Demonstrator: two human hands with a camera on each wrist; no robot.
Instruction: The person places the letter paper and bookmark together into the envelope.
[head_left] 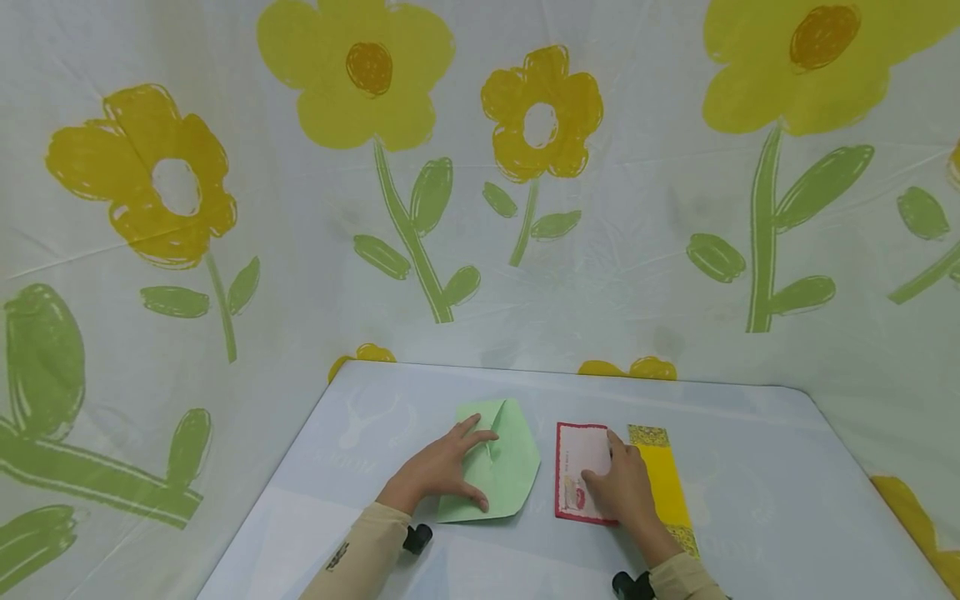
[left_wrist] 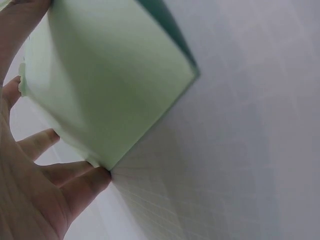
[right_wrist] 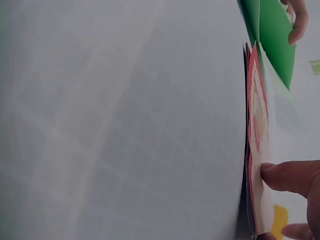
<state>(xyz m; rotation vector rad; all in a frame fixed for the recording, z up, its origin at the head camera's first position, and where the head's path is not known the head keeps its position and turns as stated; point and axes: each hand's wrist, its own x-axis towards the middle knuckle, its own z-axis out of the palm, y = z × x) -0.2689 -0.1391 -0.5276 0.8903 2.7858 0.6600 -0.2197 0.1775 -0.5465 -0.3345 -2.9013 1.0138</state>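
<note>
So, both hands are busy over a pale table (head_left: 757, 467). Left hand (head_left: 438, 467) is spread across a mint green envelope (head_left: 513, 475), fingers apart rather than clamped, with the thumb down near the bottom edge and fingertips touching the paper. The envelope sits left of center, its pointed side toward the right.

Right hand (head_left: 628, 492) has a red-bordered card (head_left: 583, 450) pinched by its right side, thumb on the printed face. The wrist view is pretty edge-on, so I can't really tell how far the other fingers go underneath. The card is just right of the envelope, not touching it as seen from the head view.

Just past that hand lies a yellow strip (head_left: 663, 479) with speckled gold ends, partly behind the wrist.
</note>
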